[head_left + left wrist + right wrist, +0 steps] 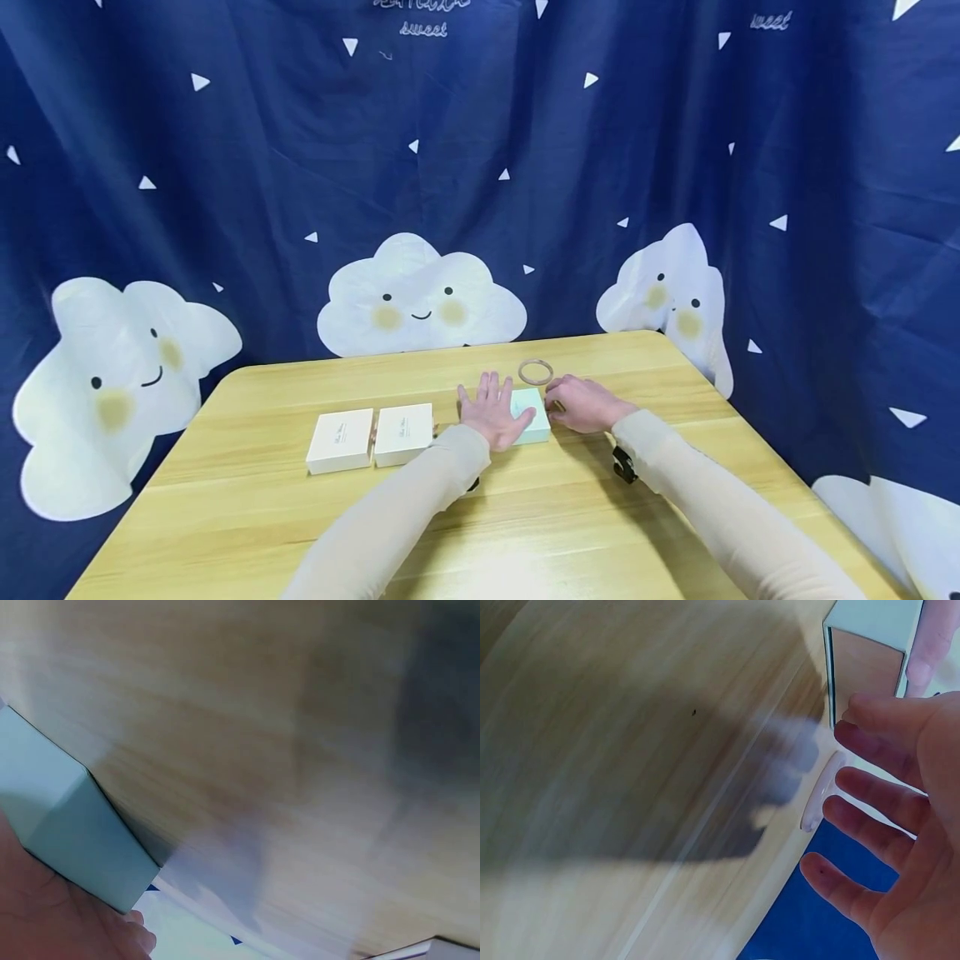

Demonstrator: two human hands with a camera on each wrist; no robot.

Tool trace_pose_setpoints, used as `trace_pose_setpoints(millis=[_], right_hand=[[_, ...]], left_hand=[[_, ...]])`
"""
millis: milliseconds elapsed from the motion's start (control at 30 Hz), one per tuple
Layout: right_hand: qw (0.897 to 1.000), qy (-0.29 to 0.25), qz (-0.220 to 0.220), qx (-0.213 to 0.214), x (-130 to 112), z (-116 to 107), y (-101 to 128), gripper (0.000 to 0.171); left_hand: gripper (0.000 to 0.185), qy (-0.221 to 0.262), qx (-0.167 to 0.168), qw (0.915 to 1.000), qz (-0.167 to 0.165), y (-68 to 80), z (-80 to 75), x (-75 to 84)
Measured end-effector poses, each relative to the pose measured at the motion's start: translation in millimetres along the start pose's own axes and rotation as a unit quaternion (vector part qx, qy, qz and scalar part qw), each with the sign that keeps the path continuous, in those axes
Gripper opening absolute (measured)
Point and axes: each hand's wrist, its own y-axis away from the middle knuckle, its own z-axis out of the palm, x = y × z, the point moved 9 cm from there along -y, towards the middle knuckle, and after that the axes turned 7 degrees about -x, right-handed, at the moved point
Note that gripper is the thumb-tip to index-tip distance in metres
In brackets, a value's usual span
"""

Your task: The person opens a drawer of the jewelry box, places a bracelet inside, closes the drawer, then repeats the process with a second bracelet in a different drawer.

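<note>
A small mint-green box (536, 427) lies on the table, partly covered by my left hand (491, 415). That hand rests against the box with its fingers spread and the thumb across the top. Beside the box's right end is my right hand (588, 404). In the right wrist view, the thumb and index fingertips of the right hand (900, 802) come together at the box's pinkish inner end panel (862, 667); whether they pinch anything there is hidden. Its other fingers spread loosely. In the left wrist view, the palm lies along the mint-green box (82, 810).
Two white boxes with small dark lettering, the left one (341, 440) and the right one (405, 433), lie side by side left of my hands. A thin pinkish ring (536, 372) lies behind the mint-green box. A blue cloud-print curtain (450, 167) hangs behind the wooden table (247, 492).
</note>
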Motion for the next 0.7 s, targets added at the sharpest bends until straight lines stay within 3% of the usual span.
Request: trace_pose_setpoints(millis=[700], right_hand=[[1.000,-0.006,0.005,0.007,5.2,8.5,-4.8,0.006]], left_hand=[[0.081,0.002,0.007,1.0000,-0.002,-1.7,1.0,-0.2]])
